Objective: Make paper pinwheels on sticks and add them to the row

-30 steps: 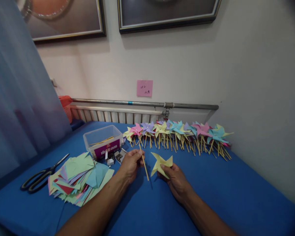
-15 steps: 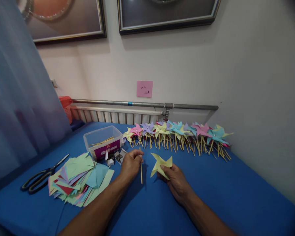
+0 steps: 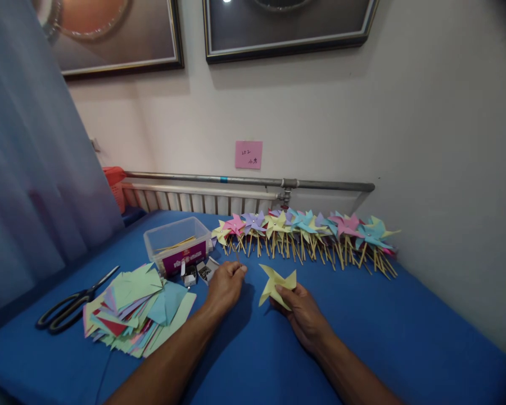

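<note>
A yellow paper pinwheel (image 3: 272, 282) with folded points is pinched in my right hand (image 3: 297, 306), thumb on its front and fingers behind. Left of it, my left hand (image 3: 226, 287) is closed on a thin wooden stick (image 3: 236, 256). Only a faint, blurred end of that stick shows above the fingers; the rest is hidden. The two hands are apart, both above the blue tablecloth (image 3: 253, 360). Small open boxes (image 3: 204, 271) of metal pieces lie just left of my left hand.
A clear plastic box (image 3: 152, 242) of sticks stands behind the small boxes. Cut coloured paper (image 3: 139, 309) is piled at the left beside black-handled scissors (image 3: 73, 304). A long row of finished pinwheels (image 3: 303, 222) lies along the back, near the radiator (image 3: 202, 197).
The stick in my left hand has turned from upright in view to mostly hidden behind the fingers. My right hand holds the yellow pinwheel almost unmoved.
</note>
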Tool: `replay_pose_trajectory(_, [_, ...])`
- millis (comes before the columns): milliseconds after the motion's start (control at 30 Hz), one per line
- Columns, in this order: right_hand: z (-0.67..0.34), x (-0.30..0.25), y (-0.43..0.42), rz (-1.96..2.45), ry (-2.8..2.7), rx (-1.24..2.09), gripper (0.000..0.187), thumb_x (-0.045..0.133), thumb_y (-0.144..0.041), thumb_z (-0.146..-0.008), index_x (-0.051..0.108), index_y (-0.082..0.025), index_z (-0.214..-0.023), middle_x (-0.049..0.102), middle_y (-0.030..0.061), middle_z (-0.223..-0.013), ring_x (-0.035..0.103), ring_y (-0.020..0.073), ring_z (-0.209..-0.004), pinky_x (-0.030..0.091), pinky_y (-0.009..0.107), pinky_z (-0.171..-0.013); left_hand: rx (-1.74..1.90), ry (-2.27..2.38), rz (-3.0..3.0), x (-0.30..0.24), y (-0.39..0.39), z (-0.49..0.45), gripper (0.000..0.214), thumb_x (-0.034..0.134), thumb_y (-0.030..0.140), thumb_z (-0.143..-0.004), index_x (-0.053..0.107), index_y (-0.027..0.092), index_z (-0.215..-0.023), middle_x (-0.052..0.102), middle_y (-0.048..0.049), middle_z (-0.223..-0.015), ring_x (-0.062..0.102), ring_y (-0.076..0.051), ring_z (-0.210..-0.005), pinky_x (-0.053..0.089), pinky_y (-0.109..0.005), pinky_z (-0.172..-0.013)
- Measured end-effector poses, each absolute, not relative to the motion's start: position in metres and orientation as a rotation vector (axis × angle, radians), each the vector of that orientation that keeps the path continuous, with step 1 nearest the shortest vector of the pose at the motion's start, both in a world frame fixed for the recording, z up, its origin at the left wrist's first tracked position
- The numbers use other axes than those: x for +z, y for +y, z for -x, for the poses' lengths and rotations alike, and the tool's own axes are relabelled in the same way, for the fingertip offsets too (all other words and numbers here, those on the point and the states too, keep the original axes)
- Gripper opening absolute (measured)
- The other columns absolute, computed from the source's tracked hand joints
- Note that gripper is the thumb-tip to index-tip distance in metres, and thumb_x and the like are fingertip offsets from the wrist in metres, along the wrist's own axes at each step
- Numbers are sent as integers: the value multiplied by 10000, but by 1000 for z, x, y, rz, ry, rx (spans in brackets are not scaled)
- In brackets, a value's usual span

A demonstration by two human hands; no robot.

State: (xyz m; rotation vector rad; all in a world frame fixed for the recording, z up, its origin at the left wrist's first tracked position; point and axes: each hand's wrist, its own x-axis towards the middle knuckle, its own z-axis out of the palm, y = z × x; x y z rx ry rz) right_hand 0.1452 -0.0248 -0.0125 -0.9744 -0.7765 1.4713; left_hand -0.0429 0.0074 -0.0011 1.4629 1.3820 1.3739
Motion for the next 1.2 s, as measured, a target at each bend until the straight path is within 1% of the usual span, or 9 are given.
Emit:
replay_pose_trajectory(100, [-146,-14,-24,978,-767,1477,427,915,-335,-570,734,-187,-927,777,47,-858,709,232,-828,553,335,-755,1277,1366,-1484,0,5,40,212,638,234,-799,624,192,-593,576,-6,-614,511,-147,-619,328,-241,-601])
replay_pose_trajectory(200, [-146,-15,-23,979,-767,1477,414,908,-335,-582,735,-189,-929,776,46,-860,707,232,-829,550,335,-751,1130,1299,-1321,-4,6,35,102,563,206,-815,663,194,-803,606,5,-563,518,-149,-523,337,-244,-552])
replay_pose_trajectory(267, [-146,-16,-23,977,-770,1467,403,905,-330,-585,736,-186,-922,775,47,-856,705,229,-814,549,335,-745,1087,1292,-1241,-6,6,34,187,563,185,-793,660,188,-952,605,26,-532,487,-140,-455,312,-240,-513])
replay_pose_trajectory(333, [-146,-17,-22,979,-768,1461,399,902,-321,-589,737,-188,-927,776,46,-862,701,221,-795,549,331,-736,1086,1304,-1238,-6,6,34,255,584,188,-773,664,176,-1015,610,31,-524,451,-129,-426,276,-239,-490])
replay_pose_trajectory(567, [-147,-18,-22,984,-749,1474,414,907,-317,-580,740,-192,-938,777,42,-887,703,211,-787,558,320,-714,1148,1267,-1325,-4,8,38,290,573,384,-839,704,159,-966,584,11,-508,385,-114,-425,231,-243,-476])
replay_pose_trajectory(700, [-146,-17,-23,982,-747,1467,421,912,-322,-582,739,-187,-941,778,42,-871,711,220,-793,564,325,-713,1097,1247,-1312,-4,8,38,343,559,434,-850,699,150,-983,565,17,-483,336,-107,-402,211,-246,-460])
replay_pose_trajectory(867, [-145,-17,-22,970,-746,1477,424,919,-325,-567,739,-181,-923,778,40,-860,708,209,-781,563,310,-712,1121,1255,-1328,-5,8,39,323,553,473,-863,676,176,-902,580,15,-470,354,-109,-395,208,-244,-450])
replay_pose_trajectory(1033, [-146,-17,-21,978,-739,1473,429,923,-319,-563,734,-181,-923,778,43,-865,709,212,-783,566,314,-705,1160,1257,-1286,-9,11,38,247,568,412,-843,611,185,-758,591,13,-505,385,-99,-395,239,-231,-450])
replay_pose_trajectory(1200, [-146,-19,-21,974,-739,1476,449,924,-325,-561,733,-183,-941,776,38,-872,703,207,-781,565,315,-706,1118,1337,-1310,-6,11,36,177,567,300,-826,652,153,-777,610,16,-630,476,-90,-469,296,-214,-492])
